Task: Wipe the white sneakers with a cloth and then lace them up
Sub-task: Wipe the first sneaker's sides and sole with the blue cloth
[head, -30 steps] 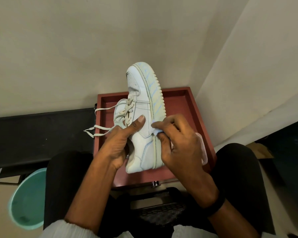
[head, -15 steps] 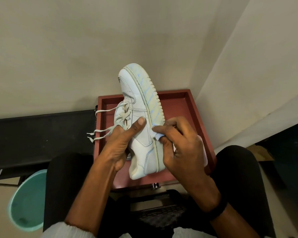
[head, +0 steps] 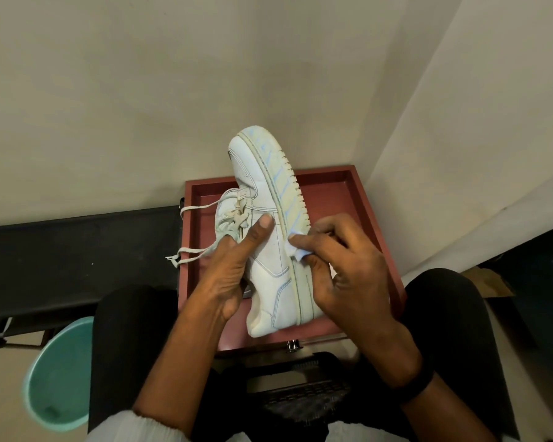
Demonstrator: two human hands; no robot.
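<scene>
White leather sneaker (head: 268, 266), laces loose, gripped sole-rightward by left hand (head: 230, 272); right hand (head: 348, 272) pinches small white cloth (head: 296, 250) against midsole, position barely changed.

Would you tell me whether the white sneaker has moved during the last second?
Yes. Against the red tray, the white sneaker tilted: toe slightly left, heel down toward the tray's near edge.

No readable text, label, brand, number or sign anywhere in view. White sneaker (head: 270, 250) shows only stitching and pale blue sole markings, not legible as letters.
</scene>
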